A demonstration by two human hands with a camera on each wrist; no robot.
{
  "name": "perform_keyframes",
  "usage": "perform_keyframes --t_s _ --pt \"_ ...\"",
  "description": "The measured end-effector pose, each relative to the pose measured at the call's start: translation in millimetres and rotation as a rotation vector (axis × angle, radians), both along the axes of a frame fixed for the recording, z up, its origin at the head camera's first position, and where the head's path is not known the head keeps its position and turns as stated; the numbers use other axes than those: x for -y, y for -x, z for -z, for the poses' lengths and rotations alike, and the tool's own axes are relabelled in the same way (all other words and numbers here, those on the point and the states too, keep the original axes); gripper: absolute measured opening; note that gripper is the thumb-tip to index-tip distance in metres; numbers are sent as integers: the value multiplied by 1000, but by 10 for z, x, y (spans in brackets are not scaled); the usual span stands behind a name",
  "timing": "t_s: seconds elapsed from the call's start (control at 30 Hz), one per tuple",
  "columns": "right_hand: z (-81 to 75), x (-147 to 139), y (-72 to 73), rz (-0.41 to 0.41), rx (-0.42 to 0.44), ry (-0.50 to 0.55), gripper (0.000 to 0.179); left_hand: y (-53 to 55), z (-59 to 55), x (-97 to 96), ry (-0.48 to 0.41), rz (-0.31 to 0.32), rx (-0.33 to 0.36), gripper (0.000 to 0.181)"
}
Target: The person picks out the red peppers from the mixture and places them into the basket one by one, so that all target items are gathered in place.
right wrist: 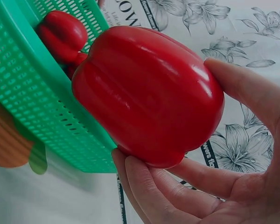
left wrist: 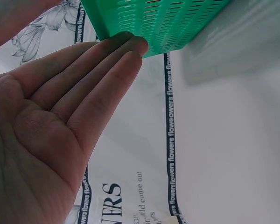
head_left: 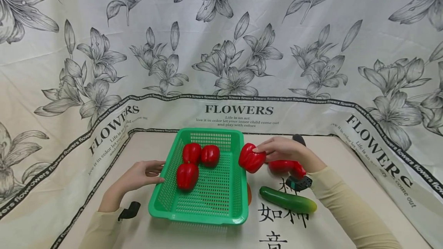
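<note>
Three red peppers [head_left: 187, 176] in green basket [head_left: 199, 218]; 4th pepper [head_left: 252, 158] in R hand [head_left: 285, 148].
R thumb on one side, fingertips opp., gripping 4th pepper at basket's right rim; contact w/ rim can't tell. L hand [head_left: 142, 174]: fingers extended, approx. straight & together, tips at outer wall, basket's left side. Basket peppers grouped toward far left. More red veg. [head_left: 279, 166], partly hidden, on tabletop [head_left: 339, 206] beneath/beyond R hand. Cucumber [head_left: 287, 200], yellowish tip, lies right of basket, across black characters [head_left: 270, 213]. Orange obj. [right wrist: 7, 140] w/ green part just outside basket's right wall; type unclear. Dark obj. [head_left: 298, 139] behind R hand, ditto. B/w floral cloth [head_left: 238, 76] w/ "FLOWERS" lettering backs tabletop.
</note>
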State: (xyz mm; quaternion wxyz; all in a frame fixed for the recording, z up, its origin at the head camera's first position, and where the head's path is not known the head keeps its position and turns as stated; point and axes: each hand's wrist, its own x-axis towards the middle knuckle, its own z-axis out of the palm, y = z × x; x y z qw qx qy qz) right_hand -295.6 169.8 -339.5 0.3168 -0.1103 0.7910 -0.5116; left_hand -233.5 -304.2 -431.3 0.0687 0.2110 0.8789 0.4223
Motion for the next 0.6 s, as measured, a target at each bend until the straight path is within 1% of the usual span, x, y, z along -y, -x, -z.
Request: perform_keyframes --t_s 0.2,0.33,0.6 --pt "11 101 24 -3 27 33 47 0 2 -5 -2 0 -4 61" --pt "17 175 33 -8 29 40 49 -1 6 -10 -7 -1 -3 61" --pt "8 319 55 -34 29 58 43 -5 16 -14 -8 -6 -2 61"
